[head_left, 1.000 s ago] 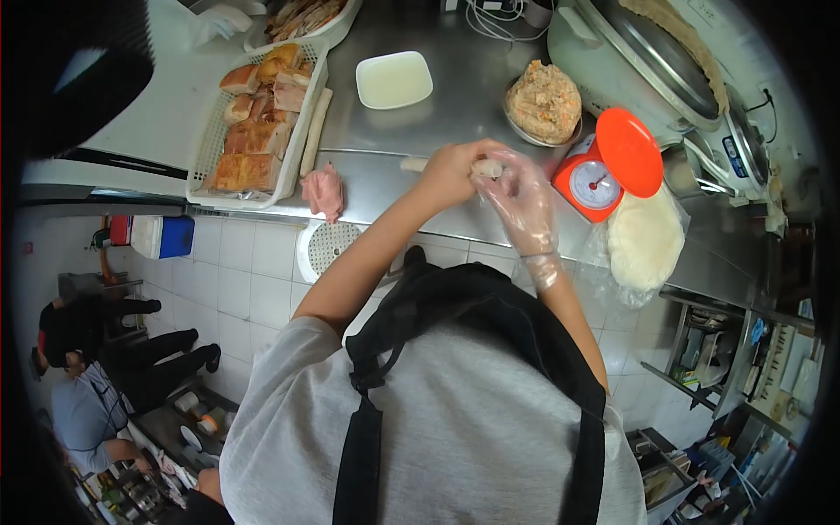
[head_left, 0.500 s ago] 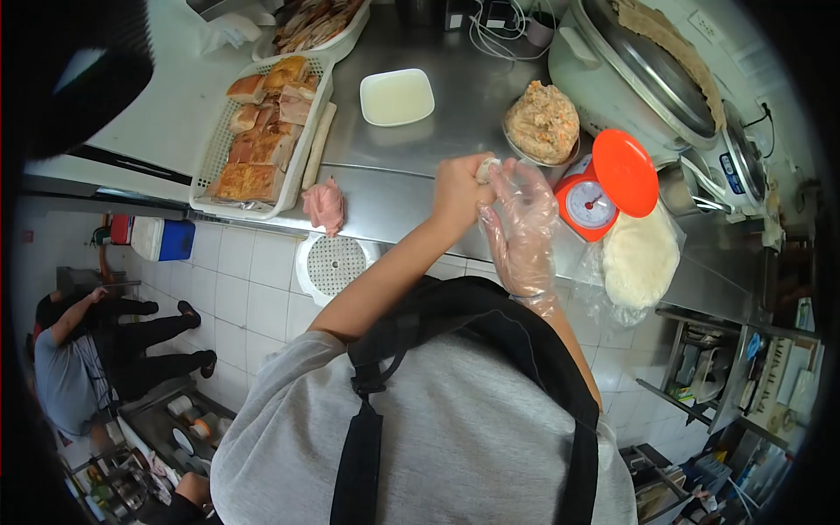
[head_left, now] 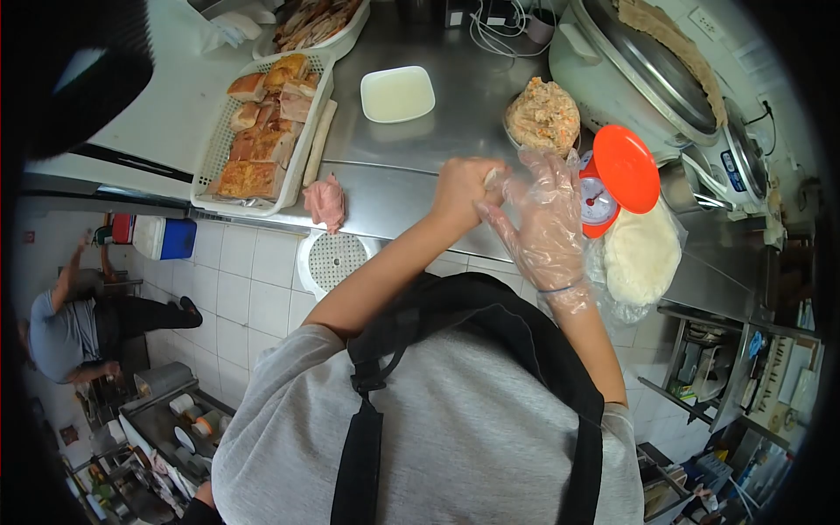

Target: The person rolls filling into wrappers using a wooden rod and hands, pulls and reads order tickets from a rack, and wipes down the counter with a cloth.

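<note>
My bare left hand (head_left: 465, 188) is curled closed over the near edge of the steel counter. A small pale piece, which looks like dough, shows at its thumb side; most of it is hidden. My right hand (head_left: 544, 223), in a clear plastic glove, is open, its fingers apart, close beside the left. Its fingertips reach toward the mound of orange-flecked filling (head_left: 542, 115) heaped in a bowl; I cannot tell whether they touch. Right of this hand stands an orange-red kitchen scale (head_left: 598, 203) with a round pan. A white slab of dough (head_left: 643, 258) lies on plastic beside the scale.
A white basket (head_left: 203, 171) of browned meat slabs stands left, with a rolling pin (head_left: 320, 144) and a pink cloth (head_left: 325, 203) beside it. Farther back is a white dish (head_left: 398, 94). A large lidded pot (head_left: 582, 83) stands at right. Another person (head_left: 66, 324) is at far left.
My right hand has drawn away from the left, moving right with its fingers spreading. My left hand stays closed in nearly the same place. The other person has raised an arm.
</note>
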`<state>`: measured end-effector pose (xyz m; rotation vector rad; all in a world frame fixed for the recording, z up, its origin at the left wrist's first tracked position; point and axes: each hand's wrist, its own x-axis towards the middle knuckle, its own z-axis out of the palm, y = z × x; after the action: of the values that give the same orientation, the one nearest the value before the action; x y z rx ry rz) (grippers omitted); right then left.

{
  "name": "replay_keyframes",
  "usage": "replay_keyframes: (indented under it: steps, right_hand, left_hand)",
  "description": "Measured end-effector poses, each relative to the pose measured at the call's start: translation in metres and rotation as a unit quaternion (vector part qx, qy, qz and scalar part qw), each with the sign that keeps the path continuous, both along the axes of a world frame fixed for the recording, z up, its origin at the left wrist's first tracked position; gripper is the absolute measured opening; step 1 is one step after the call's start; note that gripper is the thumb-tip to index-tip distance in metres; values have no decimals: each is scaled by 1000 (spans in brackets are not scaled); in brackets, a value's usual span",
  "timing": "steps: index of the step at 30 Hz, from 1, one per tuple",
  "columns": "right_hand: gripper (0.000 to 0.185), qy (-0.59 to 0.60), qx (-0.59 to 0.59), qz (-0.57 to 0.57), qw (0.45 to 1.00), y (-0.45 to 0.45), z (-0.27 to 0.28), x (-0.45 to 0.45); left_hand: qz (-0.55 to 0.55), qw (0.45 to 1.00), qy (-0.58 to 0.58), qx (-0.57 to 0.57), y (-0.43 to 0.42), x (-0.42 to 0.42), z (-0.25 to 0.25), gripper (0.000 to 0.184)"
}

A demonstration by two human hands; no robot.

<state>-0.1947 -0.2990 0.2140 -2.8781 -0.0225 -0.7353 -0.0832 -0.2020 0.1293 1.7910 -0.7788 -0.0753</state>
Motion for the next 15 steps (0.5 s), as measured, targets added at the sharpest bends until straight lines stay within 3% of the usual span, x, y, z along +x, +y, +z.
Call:
replay_keyframes:
  steps: [1,4,7,9,15]
  right_hand:
    - [32,0,-17,-3,1000,0,-1,-1]
    - [26,34,101,49,993,-13,-2,1]
    - [22,-22,357,34,933,-23,-3,4]
    - [20,-42,323,39,945,-22,-1,6]
    - [16,-83,229,35,969,-19,4,0]
  left_hand:
    - [-2,1000,-10,-14,0,-1,-3,14]
    - [-18,999,-3,-51,0,-7,-2,12]
    - [-36,993,82,-78,-2,-12,12,11]
    - [-34,984,142,-100,-5,-17,22,11]
    - [-22,994,15,-101,-14,-22,15,9]
